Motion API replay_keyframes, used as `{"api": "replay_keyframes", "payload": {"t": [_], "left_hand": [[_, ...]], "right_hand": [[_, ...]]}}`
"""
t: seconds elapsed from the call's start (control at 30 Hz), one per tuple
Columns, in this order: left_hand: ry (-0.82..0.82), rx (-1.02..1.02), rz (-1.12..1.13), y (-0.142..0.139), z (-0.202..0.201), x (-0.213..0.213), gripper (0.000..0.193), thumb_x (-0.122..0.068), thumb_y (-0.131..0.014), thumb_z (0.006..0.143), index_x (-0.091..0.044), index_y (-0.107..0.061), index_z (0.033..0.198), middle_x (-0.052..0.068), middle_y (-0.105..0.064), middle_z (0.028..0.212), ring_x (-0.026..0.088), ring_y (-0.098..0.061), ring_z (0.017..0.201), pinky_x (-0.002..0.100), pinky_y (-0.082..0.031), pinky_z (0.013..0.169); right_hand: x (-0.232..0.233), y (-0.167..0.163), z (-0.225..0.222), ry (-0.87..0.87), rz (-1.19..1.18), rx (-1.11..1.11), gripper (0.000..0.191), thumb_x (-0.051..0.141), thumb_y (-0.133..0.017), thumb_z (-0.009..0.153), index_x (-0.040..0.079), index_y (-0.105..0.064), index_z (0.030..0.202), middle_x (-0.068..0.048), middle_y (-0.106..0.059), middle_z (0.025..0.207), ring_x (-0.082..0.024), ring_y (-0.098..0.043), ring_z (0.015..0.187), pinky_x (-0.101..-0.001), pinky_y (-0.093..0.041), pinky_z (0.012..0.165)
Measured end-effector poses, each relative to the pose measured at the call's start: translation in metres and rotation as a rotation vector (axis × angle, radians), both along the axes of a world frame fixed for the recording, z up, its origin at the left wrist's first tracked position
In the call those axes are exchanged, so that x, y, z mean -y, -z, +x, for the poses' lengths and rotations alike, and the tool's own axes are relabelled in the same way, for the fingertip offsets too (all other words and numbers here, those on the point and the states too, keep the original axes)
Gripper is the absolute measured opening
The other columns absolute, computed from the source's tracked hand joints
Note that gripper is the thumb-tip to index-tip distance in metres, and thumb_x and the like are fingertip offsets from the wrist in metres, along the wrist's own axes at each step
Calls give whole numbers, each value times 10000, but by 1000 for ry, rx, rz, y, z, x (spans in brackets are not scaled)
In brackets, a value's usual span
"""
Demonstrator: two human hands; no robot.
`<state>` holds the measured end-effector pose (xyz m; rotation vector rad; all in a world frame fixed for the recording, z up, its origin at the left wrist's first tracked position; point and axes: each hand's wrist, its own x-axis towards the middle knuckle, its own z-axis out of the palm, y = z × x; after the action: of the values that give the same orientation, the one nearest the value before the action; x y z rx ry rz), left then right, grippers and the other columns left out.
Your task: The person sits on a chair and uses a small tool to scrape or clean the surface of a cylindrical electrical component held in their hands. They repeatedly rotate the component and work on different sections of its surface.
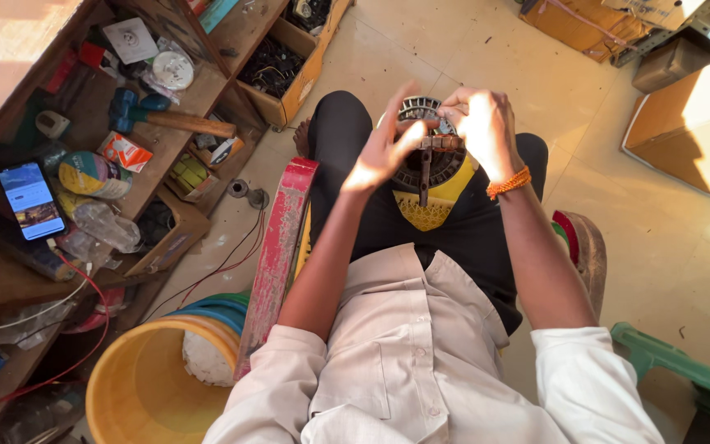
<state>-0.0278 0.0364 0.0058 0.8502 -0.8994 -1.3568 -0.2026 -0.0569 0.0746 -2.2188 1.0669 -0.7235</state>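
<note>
A round metal motor stator (423, 156) with copper windings rests on my lap, over a yellow patterned cloth (429, 210). My left hand (381, 146) is raised beside it with fingers spread, its fingertips touching the top of a dark metal tool (426, 168) that stands upright over the stator. My right hand (480, 123), with an orange band at the wrist, pinches the tool's rusty cross-piece from the right. Both hands cover part of the stator's rim.
A wooden shelf (166, 107) at left holds a hammer (170, 119), tape, small boxes and a lit phone (31, 200). A yellow bucket (137, 386) stands at lower left beside a red plank (277, 255). A green plastic chair (684, 378) sits lower right; cardboard boxes line the far wall.
</note>
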Motion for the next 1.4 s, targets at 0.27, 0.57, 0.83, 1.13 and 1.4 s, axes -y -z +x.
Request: {"api": "replay_keyframes", "payload": {"t": [0.27,0.57,0.83,1.13,1.4], "left_hand": [[227,40,92,-3,20,29,788,-146,-739,934,-93,-288,1578,20,-707,982,130,-670,986,287,-522,933],[401,2,-31,11,34,37,218,-67,-697,985,-41,-661,1199,-14,-699,954,76,-654,929,230,-525,871],[357,20,-42,4,31,29,255,-125,-730,965,-61,-652,1199,-25,-666,1038,69,-613,1012,238,-500,923],[-265,789,-443,-10,-7,-7,334,-152,-864,799,-115,-697,1086,32,-716,1050,269,-609,1003,369,-455,959],[-305,781,-480,-2,-7,-9,326,-110,-836,791,-103,-691,1083,41,-699,1078,268,-600,1004,371,-454,945]], "right_hand": [[-18,-14,3,52,-47,-29,110,115,-781,911,15,-771,955,-129,-706,738,-170,-647,630,-321,-492,578],[-89,-14,5,24,-67,162,99,47,-777,897,-18,-705,916,-114,-641,711,-149,-562,569,-313,-451,557],[-110,30,-5,59,-155,157,34,5,-712,892,9,-678,896,-126,-675,836,-261,-658,710,-347,-511,662],[-108,30,-39,171,-84,188,45,1,-733,892,-20,-723,930,-85,-583,710,-178,-519,573,-321,-433,569],[-78,-5,-30,83,-263,156,75,-27,-769,921,-11,-697,925,-96,-636,807,-175,-547,632,-320,-438,597]]}}
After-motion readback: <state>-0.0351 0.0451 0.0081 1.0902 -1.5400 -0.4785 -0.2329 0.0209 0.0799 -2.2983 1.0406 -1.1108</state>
